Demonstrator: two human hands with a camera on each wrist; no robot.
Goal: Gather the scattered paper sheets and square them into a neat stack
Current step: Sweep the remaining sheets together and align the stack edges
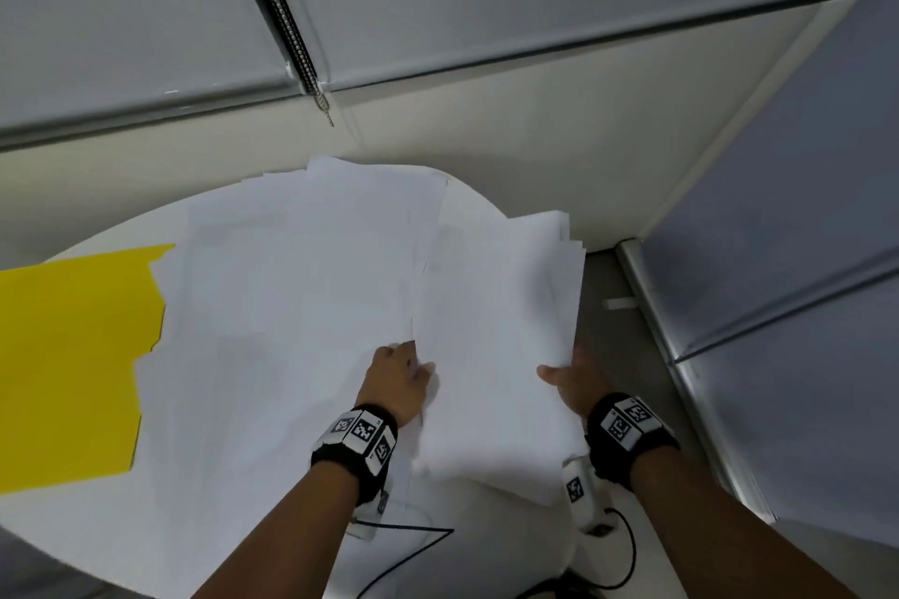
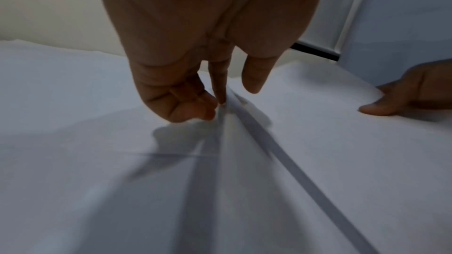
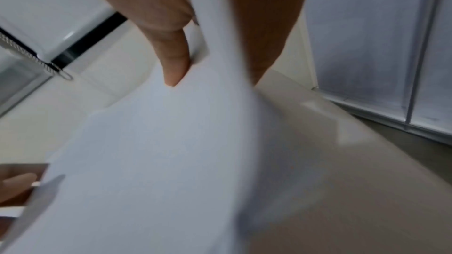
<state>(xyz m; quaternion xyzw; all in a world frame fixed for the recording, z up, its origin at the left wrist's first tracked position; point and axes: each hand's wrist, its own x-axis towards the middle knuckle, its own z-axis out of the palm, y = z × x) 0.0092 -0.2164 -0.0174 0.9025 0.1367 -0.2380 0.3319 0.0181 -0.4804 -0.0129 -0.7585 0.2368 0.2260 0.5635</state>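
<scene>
Our right hand (image 1: 574, 379) pinches the loose bundle (image 1: 496, 331); left hand (image 1: 401, 375), fingers curled, nips its edge. It could fan and slide off the table (image 1: 73, 550).

Loose white paper sheets (image 1: 301, 306) spread over round white table (image 1: 97, 530) | right hand (image 1: 576, 379) gripping right edge of raised sheaf (image 1: 496, 331), thumb on top | left hand (image 1: 399, 377) at sheaf's left edge | yellow folder (image 1: 73, 355) at left edge

White paper sheets (image 1: 301, 287) spread loose and overlapping across the table (image 1: 467, 199); a fanned bundle (image 1: 496, 306) lifted at the right, edges uneven, jutting past the rim.
</scene>
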